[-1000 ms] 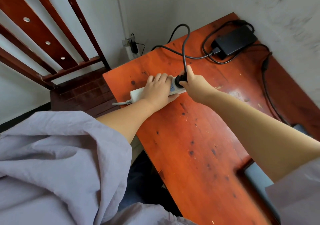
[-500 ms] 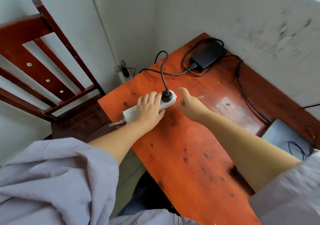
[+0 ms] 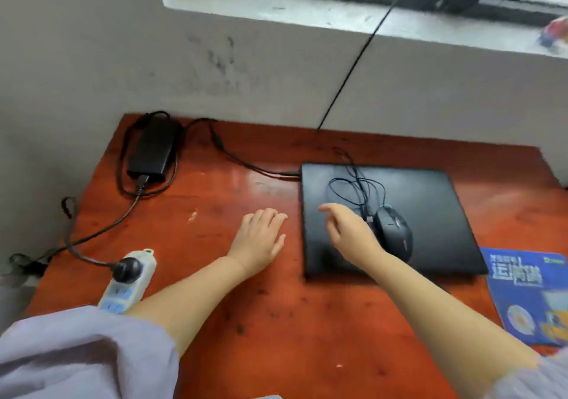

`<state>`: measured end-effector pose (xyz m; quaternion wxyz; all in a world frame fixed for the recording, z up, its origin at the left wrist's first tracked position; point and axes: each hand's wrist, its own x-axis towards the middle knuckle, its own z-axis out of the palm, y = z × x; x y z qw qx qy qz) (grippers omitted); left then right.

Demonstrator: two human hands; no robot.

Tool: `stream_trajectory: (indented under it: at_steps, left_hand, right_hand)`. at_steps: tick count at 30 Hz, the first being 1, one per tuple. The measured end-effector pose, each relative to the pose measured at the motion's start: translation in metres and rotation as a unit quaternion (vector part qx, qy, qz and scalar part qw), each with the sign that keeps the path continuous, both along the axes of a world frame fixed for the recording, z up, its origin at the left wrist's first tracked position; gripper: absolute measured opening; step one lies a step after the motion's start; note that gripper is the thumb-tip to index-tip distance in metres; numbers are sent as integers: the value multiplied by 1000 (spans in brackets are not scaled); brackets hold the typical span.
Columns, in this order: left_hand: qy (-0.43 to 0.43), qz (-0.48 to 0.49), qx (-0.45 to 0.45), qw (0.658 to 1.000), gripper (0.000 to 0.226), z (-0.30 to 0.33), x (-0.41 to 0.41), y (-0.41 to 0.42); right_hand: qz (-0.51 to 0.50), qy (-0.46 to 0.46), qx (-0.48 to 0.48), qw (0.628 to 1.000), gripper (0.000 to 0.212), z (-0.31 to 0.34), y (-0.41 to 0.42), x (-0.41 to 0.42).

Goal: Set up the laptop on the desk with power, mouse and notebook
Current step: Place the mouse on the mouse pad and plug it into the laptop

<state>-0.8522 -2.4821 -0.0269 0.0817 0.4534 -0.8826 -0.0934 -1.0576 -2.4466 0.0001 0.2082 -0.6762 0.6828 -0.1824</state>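
Mouse [image 3: 394,232] (cable tangled) atop closed laptop [image 3: 430,214]

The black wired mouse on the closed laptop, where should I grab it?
Grip the black wired mouse across its two long sides, coming from above. Its humped body lies flat on the closed black laptop, and its cord exits at the far end, so avoid that end.

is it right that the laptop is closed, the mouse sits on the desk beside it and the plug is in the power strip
Not quite. The head view shows the mouse sitting on top of the closed laptop, with its cable coiled on the lid, not on the desk beside it. The plug is in the power strip.
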Motion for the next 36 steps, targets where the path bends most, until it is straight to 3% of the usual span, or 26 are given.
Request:
stream_trajectory:
  at_steps: [4,8,13,16,20,24,27,30,36]
  left_hand:
    - [6,-102,41,994,45,0,-62,-12]
    - [-3,-153,92,984,56,2,-121,-6]
    - [59,0,281,958,48,17,-185,-8]
    - [9,51,276,960,39,20,-211,-7]
    - [-119,140,232,955,35,18,-239,-5]
    - [-129,160,184,961,37,13,-262,2]
    - [-78,157,167,970,30,15,-290,9]
    - [28,142,166,975,24,23,-342,18]
    - [258,102,180,944,26,56,-453,22]
  right_hand:
    - [-173,70,-50,981,22,3,28,-55]
    - [-242,131,42,960,30,-6,48,-82]
    - [-244,88,68,963,45,-22,46,-90]
    - [-225,100,78,966,47,-24,38,-100]
    - [-226,85,88,966,44,-17,38,-144]
    - [-195,77,85,974,38,-2,53,-226]
    - [-189,84,69,976,36,4,68,-277]
    - [-212,79,58,972,36,5,83,-314]
    - [-274,88,100,952,40,-3,133,-388]
